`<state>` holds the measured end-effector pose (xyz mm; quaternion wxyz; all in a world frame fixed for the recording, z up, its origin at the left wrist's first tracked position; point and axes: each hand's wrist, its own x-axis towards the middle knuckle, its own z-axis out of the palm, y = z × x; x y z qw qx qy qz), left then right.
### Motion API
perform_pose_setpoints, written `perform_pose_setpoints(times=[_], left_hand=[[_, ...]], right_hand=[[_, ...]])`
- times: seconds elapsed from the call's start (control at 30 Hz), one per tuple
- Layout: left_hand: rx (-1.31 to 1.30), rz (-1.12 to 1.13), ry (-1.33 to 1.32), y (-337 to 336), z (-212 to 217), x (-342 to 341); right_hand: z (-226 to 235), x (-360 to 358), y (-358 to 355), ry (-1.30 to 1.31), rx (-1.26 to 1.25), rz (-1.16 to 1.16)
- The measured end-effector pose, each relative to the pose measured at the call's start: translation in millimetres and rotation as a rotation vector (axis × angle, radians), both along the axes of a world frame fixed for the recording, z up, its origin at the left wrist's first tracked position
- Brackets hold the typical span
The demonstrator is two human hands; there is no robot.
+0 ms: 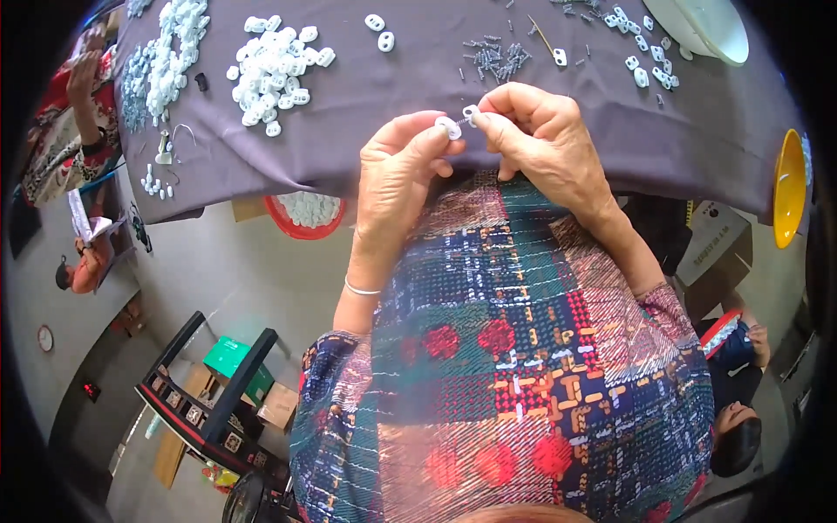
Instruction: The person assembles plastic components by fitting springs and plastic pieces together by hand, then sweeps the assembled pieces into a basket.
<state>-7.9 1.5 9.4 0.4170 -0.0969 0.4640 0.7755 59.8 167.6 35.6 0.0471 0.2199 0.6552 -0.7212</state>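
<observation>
Over the near edge of the dark tablecloth, both my hands are closed in a pinch, close together. Between the thumb and finger of my left hand (pixel 392 166) is a white oval plastic cord-lock piece (pixel 449 128). My right hand (pixel 554 152) pinches a smaller white cord-lock piece (pixel 471 113) with a hole in it. A thin spring (pixel 462 122) seems to bridge the two pieces. Beyond my hands lies a heap of small metal springs (pixel 499 61). Left of it sits a pile of white two-holed cord locks (pixel 275 74).
A thin brown stick (pixel 541 35) lies beside a white piece. Loose white pieces (pixel 641 77) are near a white bowl (pixel 711 35). A red bowl (pixel 301 228) of white parts sits below the table edge, and a yellow bowl (pixel 789 192) is far right. Other people are nearby.
</observation>
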Motion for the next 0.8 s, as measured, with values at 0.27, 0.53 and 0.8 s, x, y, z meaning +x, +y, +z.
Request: perform_pose_setpoints(times=[0.27, 0.53, 0.8], left_hand=[[-0.029, -0.011, 0.038, 1.9, 0.9, 3.1], [-0.089, -0.028, 0.094, 1.7, -0.6, 4.0], [-0.107, 0.004, 0.102, 3.9, 1.6, 7.2]], right_hand=[[-5.3, 1.8, 0.4, -0.003, 0.011, 0.038], [-15.6, 2.3, 0.3, 0.069, 0.165, 0.081], [-18.2, 3.8, -2.8, 0.047, 0.179, 0.084]])
